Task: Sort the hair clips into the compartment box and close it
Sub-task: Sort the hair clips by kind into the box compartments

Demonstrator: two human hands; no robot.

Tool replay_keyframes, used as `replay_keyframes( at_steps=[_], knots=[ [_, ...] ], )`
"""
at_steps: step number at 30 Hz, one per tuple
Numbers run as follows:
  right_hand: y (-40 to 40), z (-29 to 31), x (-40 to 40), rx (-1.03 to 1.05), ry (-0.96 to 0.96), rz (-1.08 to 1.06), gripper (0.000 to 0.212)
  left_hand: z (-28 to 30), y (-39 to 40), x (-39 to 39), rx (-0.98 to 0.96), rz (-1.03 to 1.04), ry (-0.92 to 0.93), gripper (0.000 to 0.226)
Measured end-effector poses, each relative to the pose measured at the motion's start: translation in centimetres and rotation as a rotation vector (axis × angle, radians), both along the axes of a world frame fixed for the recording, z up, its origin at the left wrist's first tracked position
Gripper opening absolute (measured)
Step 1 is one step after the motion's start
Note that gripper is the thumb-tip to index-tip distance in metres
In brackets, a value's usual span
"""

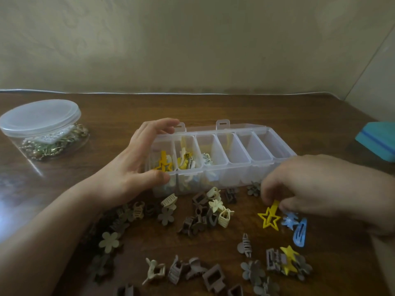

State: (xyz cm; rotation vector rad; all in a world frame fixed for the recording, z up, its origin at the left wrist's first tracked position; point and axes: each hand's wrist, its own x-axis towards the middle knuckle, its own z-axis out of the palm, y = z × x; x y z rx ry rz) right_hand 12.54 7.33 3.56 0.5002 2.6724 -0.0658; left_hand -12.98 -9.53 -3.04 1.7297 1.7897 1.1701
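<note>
We brace the clear plastic compartment box with our left hand, fingers curled round its end so it won't slide on the brown wooden table, while our right hand pinches a yellow star-shaped hair clip just above the scattered clips, likely bound for the leftmost compartment, where a matching one lies.

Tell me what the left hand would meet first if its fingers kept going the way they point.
The left hand already grips the end of the clear box; its fingers point right along the back rim, so they would likely meet the lid tab first.
</note>
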Motion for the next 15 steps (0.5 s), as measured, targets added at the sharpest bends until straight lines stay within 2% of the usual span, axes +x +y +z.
replay_keyframes(
  at_steps=[3, 6, 9, 11, 13, 15],
  knots=[
    [-0.4, -0.1, -0.2, -0.023, -0.011, 0.040, 0.023, 0.1, -0.1, 0.1, 0.004, -0.002, -0.006, 0.082],
    [-0.6, 1.0, -0.2, -0.189, 0.082, 0.127, 0.019, 0.2, -0.1, 0.3, 0.010, -0.001, -0.004, 0.079],
    [-1.1, 1.1, -0.8, -0.389, 0.404, 0.177, 0.017, 0.3, -0.1, 0.4, 0.013, -0.001, 0.002, 0.079],
    [-1.2, 0.4, -1.7, -0.420, 0.722, 0.153, 0.018, 0.3, -0.1, 0.4, 0.011, 0.001, 0.011, 0.081],
    [-1.0, -0.5, -2.8, -0.356, 0.991, 0.064, 0.018, 0.3, -0.1, 0.4, 0.011, 0.003, 0.014, 0.081],
    [-0.8, -1.2, -3.7, -0.235, 1.089, 0.004, 0.019, 0.3, -0.1, 0.4, 0.016, 0.003, 0.027, 0.081]
  ],
)
